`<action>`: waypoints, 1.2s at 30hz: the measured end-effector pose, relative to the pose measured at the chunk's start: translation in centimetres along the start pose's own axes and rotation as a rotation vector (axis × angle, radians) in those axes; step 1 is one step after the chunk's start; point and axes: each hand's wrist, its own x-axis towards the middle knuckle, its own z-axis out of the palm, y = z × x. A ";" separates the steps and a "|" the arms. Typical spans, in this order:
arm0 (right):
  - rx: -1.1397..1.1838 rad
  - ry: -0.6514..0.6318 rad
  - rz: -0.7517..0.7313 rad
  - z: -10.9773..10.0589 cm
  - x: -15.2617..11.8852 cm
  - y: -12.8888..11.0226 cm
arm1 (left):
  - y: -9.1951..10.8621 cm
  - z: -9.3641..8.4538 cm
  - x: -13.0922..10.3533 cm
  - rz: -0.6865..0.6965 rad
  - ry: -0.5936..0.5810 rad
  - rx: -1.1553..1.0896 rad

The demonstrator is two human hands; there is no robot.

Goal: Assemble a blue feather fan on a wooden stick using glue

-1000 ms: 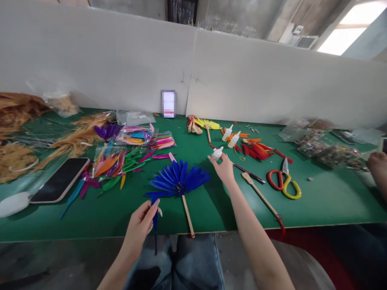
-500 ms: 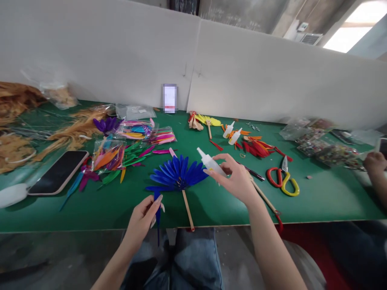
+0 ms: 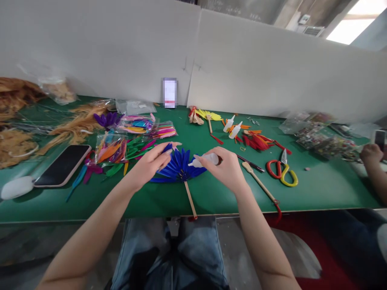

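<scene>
A fan of blue feathers [image 3: 172,171] on a wooden handle [image 3: 190,200] lies at the table's front edge. My right hand [image 3: 225,167] grips a small white glue bottle [image 3: 212,159], tilted so its nozzle points left, over the feathers. My left hand [image 3: 152,165] is over the fan's upper left side, its fingers closed on a blue feather [image 3: 168,148]. Those fingers hide most of the feather and part of the fan.
Scissors [image 3: 289,177], a wooden stick [image 3: 260,183] and two more glue bottles [image 3: 235,130] lie to the right. Bagged coloured feathers [image 3: 111,150] and a phone [image 3: 63,166] are on the left. Another person's hand [image 3: 371,154] shows at the far right.
My left hand has risen from beside the handle to the fan's upper left, carrying the blue feather. My right hand has brought the glue bottle left and tipped it lower over the fan.
</scene>
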 end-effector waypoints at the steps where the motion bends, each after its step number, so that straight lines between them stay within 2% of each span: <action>1: -0.032 0.005 -0.013 0.3 0.3 -0.1 | 0.4 0.0 1.0 0.014 -0.051 0.028; 5: -0.191 0.022 -0.016 1.6 1.4 -0.5 | 0.5 0.3 3.9 0.027 -0.379 0.241; 6: -0.234 0.034 0.005 1.9 1.6 -0.6 | 0.1 0.5 4.4 0.026 -0.421 0.281; 7: -0.273 0.046 0.032 2.2 1.8 -0.8 | -0.5 0.7 4.7 0.034 -0.421 0.309; 10: -0.366 0.045 0.112 2.8 2.1 -1.3 | -2.3 1.9 5.1 0.136 -0.298 0.330; 12: -0.384 0.018 0.131 2.9 2.1 -1.5 | -3.2 2.5 5.1 0.194 -0.294 0.362; 14: -0.306 -0.010 0.122 2.9 1.9 -1.6 | -3.6 2.7 5.1 0.211 -0.290 0.401; 18: 0.024 -0.064 0.049 3.2 1.3 -1.1 | -3.8 1.9 4.8 0.195 -0.202 0.415; 20: 0.090 -0.074 0.022 3.6 0.9 -0.7 | -3.7 1.4 4.6 0.197 -0.205 0.405; 23: 0.067 -0.028 -0.004 4.3 0.6 -0.3 | -3.4 1.1 4.3 0.180 -0.243 0.387; 27: -0.080 0.031 -0.029 4.5 0.4 -0.1 | -3.3 0.8 4.1 0.160 -0.339 0.395; 29: -0.134 0.029 -0.044 4.5 0.3 -0.1 | -3.4 0.5 4.2 0.161 -0.309 0.416; 33: -0.150 0.042 -0.071 4.4 0.1 -0.1 | -3.7 0.1 4.4 0.180 -0.158 0.361; 36: -0.106 0.001 -0.104 4.7 -0.1 0.2 | -3.3 0.4 4.3 0.226 -0.225 0.353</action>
